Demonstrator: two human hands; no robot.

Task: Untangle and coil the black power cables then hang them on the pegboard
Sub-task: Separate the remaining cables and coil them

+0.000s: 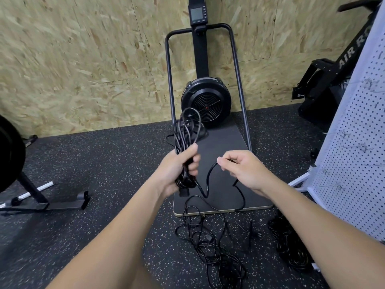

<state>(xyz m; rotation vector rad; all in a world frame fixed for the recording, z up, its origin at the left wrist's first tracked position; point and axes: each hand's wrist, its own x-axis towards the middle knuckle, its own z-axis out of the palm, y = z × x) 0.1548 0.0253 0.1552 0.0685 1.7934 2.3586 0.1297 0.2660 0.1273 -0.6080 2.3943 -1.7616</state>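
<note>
Forearms: both reach out from the bottom edge toward the mat (220, 142), so the work sits at chest height, off the floor.
Floor (104, 163): speckled black rubber; it carries the cables not yet sorted.
Pegboard (354, 142): white and perforated, standing right of the mat with small hooks on it; nothing hangs there yet, so I judge hanging is a later step.
Mat: dark board under the fan machine (206, 102), the landmark for the rest.
Tangle (210, 243): loose black cable heaped on the floor just in front of the mat's near edge; probably left there so it can feed out freely.
Second heap (289, 245): more black cable, right of the tangle, near the pegboard's foot.
Coil (188, 132): loops gathered above the mat's left side, standing up out of the fist so new turns can be laid on.
Left hand (179, 170): fingers wrapped round the coil's waist, a plug hanging below.
Right hand (241, 167): pinches the free strand (208, 176) above the mat, feeding slack toward the coil.
Stage: mid-coiling, by my reading.
</note>
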